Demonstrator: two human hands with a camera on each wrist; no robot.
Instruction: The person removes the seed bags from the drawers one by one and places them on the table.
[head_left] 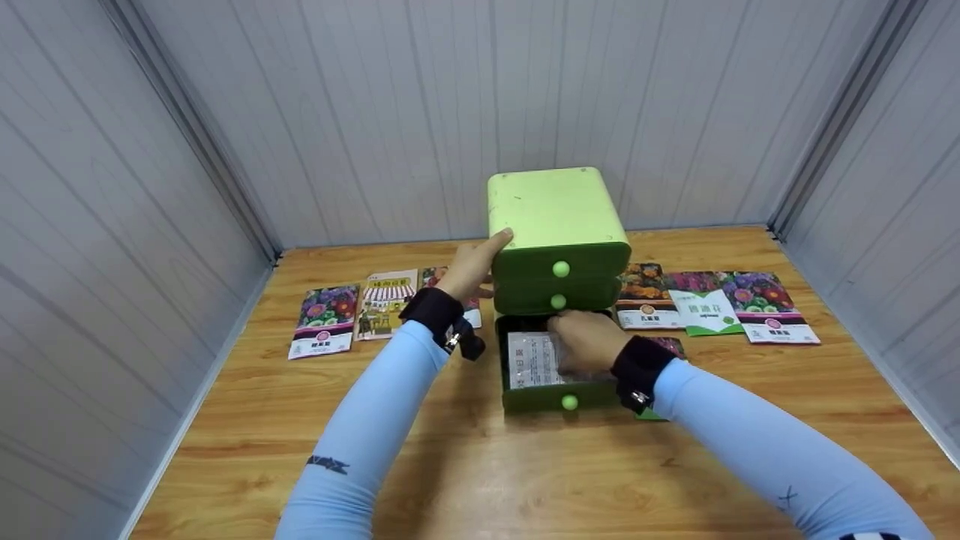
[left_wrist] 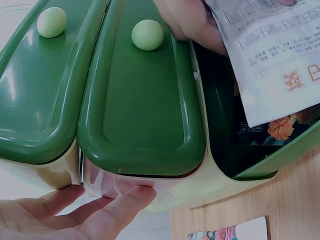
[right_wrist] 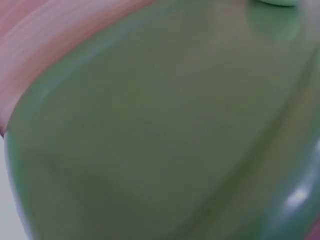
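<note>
A small green cabinet (head_left: 559,206) has its bottom drawer (head_left: 536,400) pulled out. My left hand (head_left: 471,268) rests against the cabinet's left side; in the left wrist view its fingers (left_wrist: 127,200) lie fairly straight on the side wall. Inside the drawer, my right hand (head_left: 589,341) pinches a white printed seed packet (left_wrist: 272,60) by its edge. Under that packet in the left wrist view lies another packet with orange flowers (left_wrist: 281,128). The two upper drawers, each with a round light-green knob (head_left: 561,269), are pushed in. The right wrist view is mostly filled by a blurred green drawer front (right_wrist: 150,130).
Left of the cabinet lie a flower seed packet (head_left: 325,319), a yellow shop-picture packet (head_left: 386,304) and a partly hidden one. Several more, among them an orange-flower packet (head_left: 646,296) and a green-white one (head_left: 705,311), lie to the right. Walls (head_left: 450,112) enclose the wooden table (head_left: 465,465).
</note>
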